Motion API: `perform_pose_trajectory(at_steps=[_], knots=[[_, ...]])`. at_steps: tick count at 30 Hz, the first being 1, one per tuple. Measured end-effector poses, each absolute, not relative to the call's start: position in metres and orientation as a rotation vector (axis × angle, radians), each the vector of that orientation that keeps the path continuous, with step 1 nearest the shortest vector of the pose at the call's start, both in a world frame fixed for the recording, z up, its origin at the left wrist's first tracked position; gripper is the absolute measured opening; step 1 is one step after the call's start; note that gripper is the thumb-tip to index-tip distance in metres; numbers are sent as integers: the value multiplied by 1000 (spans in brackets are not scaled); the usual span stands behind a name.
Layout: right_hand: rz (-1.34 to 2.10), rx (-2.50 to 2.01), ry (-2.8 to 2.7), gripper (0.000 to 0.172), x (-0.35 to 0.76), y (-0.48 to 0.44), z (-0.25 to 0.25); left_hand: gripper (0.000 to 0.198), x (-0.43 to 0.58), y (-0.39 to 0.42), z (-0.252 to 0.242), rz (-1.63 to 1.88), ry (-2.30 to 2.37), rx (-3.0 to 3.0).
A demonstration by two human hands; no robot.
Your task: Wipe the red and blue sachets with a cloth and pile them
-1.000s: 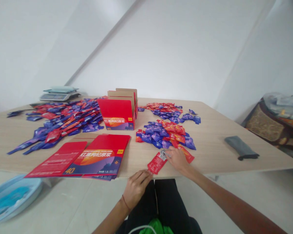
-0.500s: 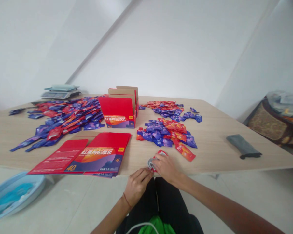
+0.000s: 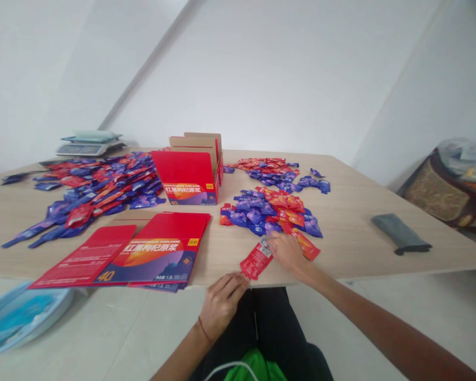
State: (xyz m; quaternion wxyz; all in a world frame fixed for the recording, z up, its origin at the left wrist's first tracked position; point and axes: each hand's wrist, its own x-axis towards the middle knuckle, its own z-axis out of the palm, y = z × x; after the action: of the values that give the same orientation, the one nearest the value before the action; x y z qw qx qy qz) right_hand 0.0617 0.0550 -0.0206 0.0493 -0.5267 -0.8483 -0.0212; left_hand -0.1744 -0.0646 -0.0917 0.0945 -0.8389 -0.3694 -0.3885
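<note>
A red sachet (image 3: 256, 260) lies at the table's front edge with its printed side up. My left hand (image 3: 223, 300) is closed, pinching the sachet's lower left corner. At the opposite end, my right hand (image 3: 289, 255) is closed over a small grey crumpled wad (image 3: 265, 242) that presses on the sachet; its material is too small to make out. Just beyond my right hand is a pile of purple sachets (image 3: 256, 214) and orange-red sachets (image 3: 291, 216).
Flat red cartons (image 3: 158, 251) are stacked to the left, with an open red box (image 3: 188, 177) behind them. A large sachet heap (image 3: 103, 188), a scale (image 3: 89, 149) and a second pile (image 3: 267, 172) sit farther back. A grey cloth (image 3: 400, 233) lies right; a blue basin (image 3: 59, 304) stands below.
My right hand has slid away from my left, up and to the right along the sachet, with the grey wad under it. More of the sachet shows. My left hand stays at its corner.
</note>
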Motion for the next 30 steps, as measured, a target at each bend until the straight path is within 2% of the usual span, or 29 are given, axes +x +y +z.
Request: perform_pose_trajectory(at_steps=[5, 9, 17, 26, 30], knots=[[-209, -1470, -2241, 31, 93, 45, -15, 22, -169, -66, -90, -1150, -1153, -2465], [-244, -1277, -2011, 27, 113, 36, -33, 16, -164, -67, -90, -1205, -1203, -2433], [-151, -1241, -1952, 20, 113, 26, -80, 23, -162, -67, -100, -1321, -1225, -2365], [-98, -1313, -1914, 17, 113, 25, -71, 12, -160, -61, -101, -1293, -1269, -2277], [-106, -1314, -1916, 17, 112, 24, -68, 16, -162, -63, -103, -1236, -1316, -2288]])
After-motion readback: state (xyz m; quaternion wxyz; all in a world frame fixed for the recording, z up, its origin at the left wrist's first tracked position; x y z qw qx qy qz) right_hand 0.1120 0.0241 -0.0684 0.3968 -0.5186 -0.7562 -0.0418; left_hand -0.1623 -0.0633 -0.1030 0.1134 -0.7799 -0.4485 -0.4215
